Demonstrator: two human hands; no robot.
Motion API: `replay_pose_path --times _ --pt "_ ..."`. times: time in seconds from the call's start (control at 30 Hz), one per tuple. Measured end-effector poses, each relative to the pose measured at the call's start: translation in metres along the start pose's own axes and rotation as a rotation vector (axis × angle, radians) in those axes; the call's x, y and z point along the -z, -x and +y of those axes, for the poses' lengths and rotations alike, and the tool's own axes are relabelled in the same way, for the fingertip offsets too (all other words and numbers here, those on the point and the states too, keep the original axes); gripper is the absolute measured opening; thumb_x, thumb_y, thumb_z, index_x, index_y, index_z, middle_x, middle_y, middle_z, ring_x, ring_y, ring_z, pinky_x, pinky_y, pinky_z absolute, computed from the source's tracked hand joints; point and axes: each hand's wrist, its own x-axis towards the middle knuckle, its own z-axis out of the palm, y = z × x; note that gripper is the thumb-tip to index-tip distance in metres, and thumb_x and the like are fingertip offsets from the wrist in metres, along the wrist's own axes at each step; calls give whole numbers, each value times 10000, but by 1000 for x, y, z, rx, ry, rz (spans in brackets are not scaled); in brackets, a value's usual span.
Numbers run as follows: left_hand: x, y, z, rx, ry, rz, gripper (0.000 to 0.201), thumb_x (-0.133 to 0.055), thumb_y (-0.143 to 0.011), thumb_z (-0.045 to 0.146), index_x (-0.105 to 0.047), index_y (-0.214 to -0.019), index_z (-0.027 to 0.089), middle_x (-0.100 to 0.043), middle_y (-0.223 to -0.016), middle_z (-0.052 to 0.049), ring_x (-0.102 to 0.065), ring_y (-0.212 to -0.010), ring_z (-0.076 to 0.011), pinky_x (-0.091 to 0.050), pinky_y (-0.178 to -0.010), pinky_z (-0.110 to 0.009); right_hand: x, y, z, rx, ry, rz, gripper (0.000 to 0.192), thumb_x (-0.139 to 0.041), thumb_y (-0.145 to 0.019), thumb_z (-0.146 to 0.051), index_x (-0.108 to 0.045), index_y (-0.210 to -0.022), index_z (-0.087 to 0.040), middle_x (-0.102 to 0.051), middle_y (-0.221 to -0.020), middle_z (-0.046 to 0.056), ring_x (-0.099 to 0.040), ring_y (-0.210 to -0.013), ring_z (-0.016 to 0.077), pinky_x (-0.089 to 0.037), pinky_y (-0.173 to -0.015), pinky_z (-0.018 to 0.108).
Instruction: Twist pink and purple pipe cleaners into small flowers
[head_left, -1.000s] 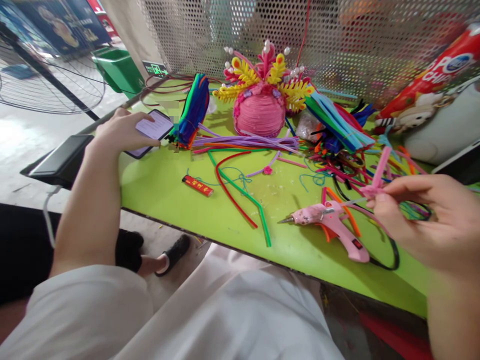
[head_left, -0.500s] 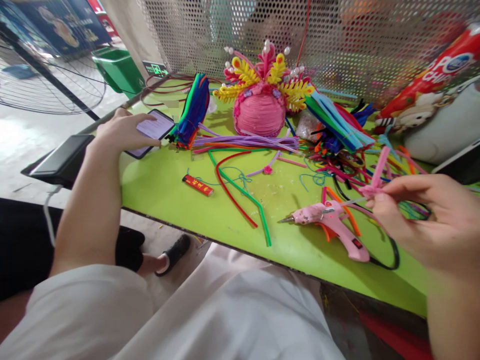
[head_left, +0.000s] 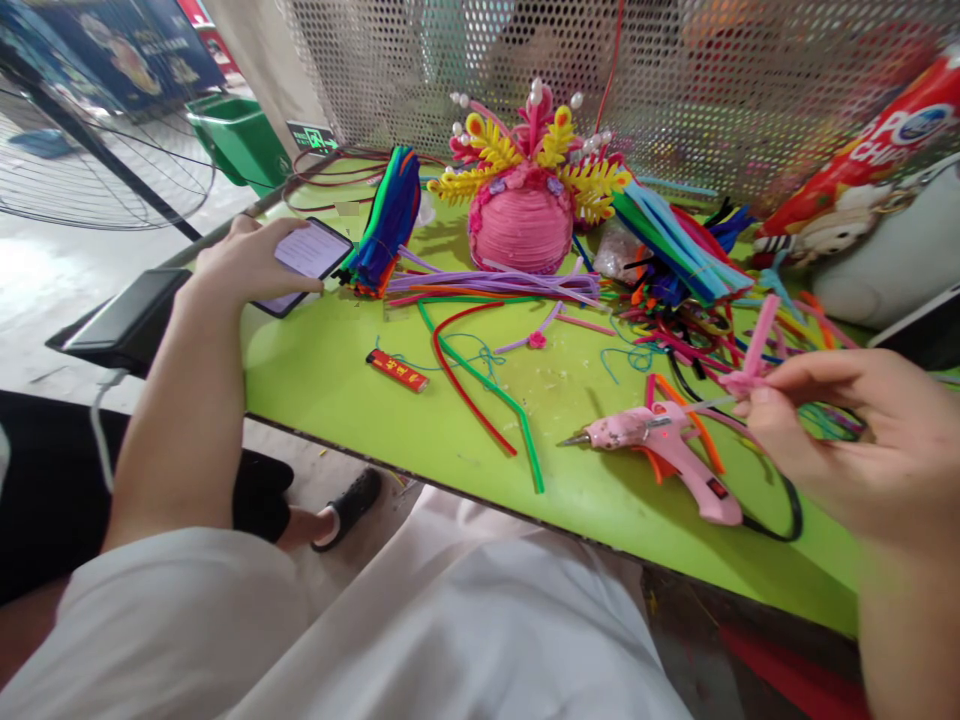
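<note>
The left hand (head_left: 244, 265) is wrapped around a phone (head_left: 304, 262) at the left edge of the green table (head_left: 352, 400); the right hand (head_left: 847, 440) pinches a pink pipe cleaner (head_left: 754, 350) between thumb and fingertips above the table's right side. A pink glue gun (head_left: 660, 445) lies just left of that hand, near the front edge; a red lighter (head_left: 397, 370) rests well apart, toward the left.

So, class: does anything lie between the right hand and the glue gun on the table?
Nothing visible does. The right hand, pinching a pink pipe cleaner, hovers just beside the glue gun; only bare table and loose strands lie around.
</note>
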Motion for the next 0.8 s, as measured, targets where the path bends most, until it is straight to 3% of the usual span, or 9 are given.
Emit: replay_pose_path --times 0.27,0.6,0.67,0.8 --pt "0 0 -3 -14 -1 6 987 -665 -708 850 -396 -1559 428 -473 -1502 -144 -534 -1419 -463 -476 -1124 -696 -1 1 2 -1 20 -10 83 -697 -846 -261 -694 -872 -182 -719 -651 -13 -676 -549 110 -349 -481 226" --pt "-1 -2 -3 -6 -1 -30 897 -667 -735 773 -415 -1550 496 -455 -1479 -109 -547 -1392 -427 -485 -1134 -649 -1 -1 2 28 22 2 74 -703 -823 -258 -691 -851 -190 -717 -632 -34 -643 -525 89 -282 -434 222" --pt "0 -3 -3 3 -3 -36 861 -685 -729 745 -477 -1516 462 -452 -1489 -116 -553 -1385 -421 -489 -1134 -639 -1 -1 2 27 16 1 69 -695 -831 -253 -693 -851 -186 -718 -635 -29 -644 -531 88 -269 -429 223" --pt "0 -3 -2 7 -4 -19 910 -717 -684 754 -542 -1419 247 -515 -1453 -186 -585 -1328 -441 -510 -1109 -620 -1 -1 2 25 13 4 76 -699 -825 -252 -694 -845 -179 -713 -627 -26 -634 -522 85 -274 -437 223"
